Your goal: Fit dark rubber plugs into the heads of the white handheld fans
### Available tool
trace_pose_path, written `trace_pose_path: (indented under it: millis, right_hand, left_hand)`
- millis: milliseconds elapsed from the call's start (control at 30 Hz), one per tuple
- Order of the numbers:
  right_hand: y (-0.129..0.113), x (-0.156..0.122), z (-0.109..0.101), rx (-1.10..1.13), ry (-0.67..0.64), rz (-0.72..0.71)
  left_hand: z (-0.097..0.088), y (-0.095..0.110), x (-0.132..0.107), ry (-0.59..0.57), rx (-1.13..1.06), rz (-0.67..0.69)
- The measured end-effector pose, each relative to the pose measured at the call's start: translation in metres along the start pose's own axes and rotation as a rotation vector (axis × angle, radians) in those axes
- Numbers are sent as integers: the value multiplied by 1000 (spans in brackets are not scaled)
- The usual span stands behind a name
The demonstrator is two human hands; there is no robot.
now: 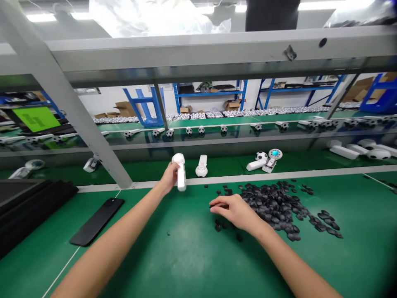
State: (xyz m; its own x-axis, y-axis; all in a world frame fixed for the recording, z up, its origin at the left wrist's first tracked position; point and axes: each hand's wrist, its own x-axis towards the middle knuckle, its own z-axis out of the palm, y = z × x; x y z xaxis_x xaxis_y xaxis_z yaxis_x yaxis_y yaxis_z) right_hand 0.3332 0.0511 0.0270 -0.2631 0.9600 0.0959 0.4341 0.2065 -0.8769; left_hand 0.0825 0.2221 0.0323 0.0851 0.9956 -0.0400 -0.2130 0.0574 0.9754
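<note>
- Left hand (pixel 169 178) is clamped around the upper end of a white plastic handle (pixel 181 180), holding it upright at the far edge of the green work mat (pixel 186 260).
- Right hand (pixel 235 211) is palm down at the left edge of a loose heap of small black pieces (pixel 273 207), its fingers close together and lightly curled. Whether they pinch a piece cannot be told from this view.
- Work in hand at this moment: the left hand grips one white handle while the right hand is at the black pieces. A few of these pieces lie scattered apart from the heap, near the right hand and toward the handle.
- Just past a white rail (pixel 248 179), a second white handle (pixel 201 166) stands upright on a green shelf.
- Right of it on that shelf lie a white handle topped by a black-and-white soccer-ball head (pixel 257 161) and a round part with a blue centre (pixel 275 154).
- On the mat's left side lies a flat black slab (pixel 96 221), beside a stack of black sheets (pixel 25 211).
- Beyond a grey metal frame (pixel 68 99), a row of soccer-ball units (pixel 201 129) lines a higher shelf.
- Farther back stand blue shelving (pixel 211 94) and cardboard boxes (pixel 125 109).
</note>
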Motion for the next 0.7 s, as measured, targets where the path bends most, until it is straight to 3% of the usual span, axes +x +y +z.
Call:
trace_pose_path:
  millis: [167,267,367,533,700]
  right_hand:
    - [-13,-2,23,100,24,-44]
    - [-18,-3,39,69,67,-50]
    - [-20,-5,50,53,74,-59]
    - [-24,-5,62,30,92,-54]
    - [-23,-5,64,-27,141,-59]
  left_hand:
    - [7,-30,-102,-223,-18,-57]
    - [8,-39,-146,-336,34,-158]
    - [6,-38,-161,-326,171,-166]
    - [5,-34,-162,-216,456,115]
    - [7,-37,-168,-245,477,47]
